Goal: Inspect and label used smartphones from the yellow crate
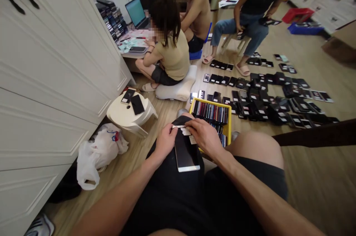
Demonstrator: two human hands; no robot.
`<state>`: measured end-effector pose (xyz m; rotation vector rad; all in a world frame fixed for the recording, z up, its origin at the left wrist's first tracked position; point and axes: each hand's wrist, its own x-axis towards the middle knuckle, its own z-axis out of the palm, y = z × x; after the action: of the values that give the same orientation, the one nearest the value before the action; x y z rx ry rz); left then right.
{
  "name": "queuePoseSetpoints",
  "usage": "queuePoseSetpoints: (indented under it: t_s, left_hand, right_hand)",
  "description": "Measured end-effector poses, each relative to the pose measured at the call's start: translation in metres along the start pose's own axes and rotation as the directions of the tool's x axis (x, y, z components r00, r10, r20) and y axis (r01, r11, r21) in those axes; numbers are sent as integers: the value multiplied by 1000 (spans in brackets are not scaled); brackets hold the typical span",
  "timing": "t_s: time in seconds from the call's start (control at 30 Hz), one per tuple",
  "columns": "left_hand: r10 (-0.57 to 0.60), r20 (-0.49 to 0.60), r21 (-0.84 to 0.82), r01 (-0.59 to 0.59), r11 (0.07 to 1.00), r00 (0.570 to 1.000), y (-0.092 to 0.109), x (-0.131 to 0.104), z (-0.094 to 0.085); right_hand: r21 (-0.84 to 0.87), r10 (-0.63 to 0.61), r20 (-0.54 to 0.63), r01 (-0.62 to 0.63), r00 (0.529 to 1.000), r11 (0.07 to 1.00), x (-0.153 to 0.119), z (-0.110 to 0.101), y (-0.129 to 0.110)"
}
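A dark smartphone (188, 157) with a pale strip along its near end lies screen up over my black-clad thigh. My left hand (166, 141) is closed at its far left corner, thumb and fingers gripping the white edge there. Across the far right end, my right hand (205, 136) is closed with bent fingers around small white paper labels (185, 131). Its fingertips hide part of the labels and of the phone. Just beyond my right hand, a yellow crate (229, 121) holds tightly packed rows of phones standing on edge.
Several rows of labelled phones (251, 102) cover the floor ahead right. Two phones lie on a white stool (118, 111) at left, near a plastic bag (101, 150) and white cabinets (50, 80). Three people sit ahead, one (172, 56) beside a low desk with a laptop (137, 12).
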<state>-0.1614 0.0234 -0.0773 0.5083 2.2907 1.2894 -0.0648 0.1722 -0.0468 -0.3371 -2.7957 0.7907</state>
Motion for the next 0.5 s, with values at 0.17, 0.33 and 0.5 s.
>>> queuePoseSetpoints:
  t_s: [0.17, 0.33, 0.5]
  left_hand:
    - [-20, 6, -6, 20, 1000, 1000, 3, -1, -1]
    - [4, 26, -13, -4, 1000, 1000, 4, -1, -1]
    - [7, 11, 12, -7, 1000, 1000, 4, 1, -2]
  right_hand:
    - [-92, -89, 62, 95, 994, 991, -5, -7, 1]
    - [-76, -47, 65, 52, 997, 996, -9, -2, 1]
    - [-169, -60, 45, 67, 997, 983, -7, 9, -2]
